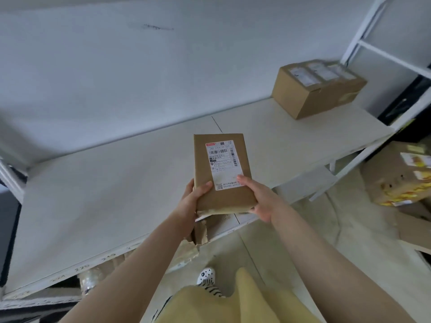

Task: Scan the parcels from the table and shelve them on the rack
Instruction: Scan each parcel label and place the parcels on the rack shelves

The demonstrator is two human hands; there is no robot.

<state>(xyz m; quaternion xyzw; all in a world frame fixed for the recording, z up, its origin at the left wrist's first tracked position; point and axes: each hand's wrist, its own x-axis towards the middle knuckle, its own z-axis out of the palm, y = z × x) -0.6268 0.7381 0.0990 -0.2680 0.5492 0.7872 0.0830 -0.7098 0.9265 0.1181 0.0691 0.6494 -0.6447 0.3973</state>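
- Hands of a person meet at the near end of a flat brown cardboard parcel [222, 173], held level above the near edge of a wide white rack shelf [116, 194].
- Left hand [194, 198] grasps the parcel's near left corner, thumb curled over the top face, fingers hidden underneath.
- Right hand [257, 198] grips the near right corner the same way, thumb lying across the white shipping label [222, 164] (barcodes and a small square code show on it; the print is too blurred to read).
- Far right on the same shelf sits a bigger brown cardboard box [317, 89] with pale labels on top, well apart from the held parcel.
- Lower right, on the floor, lies a tan carton with yellow markings [401, 173].
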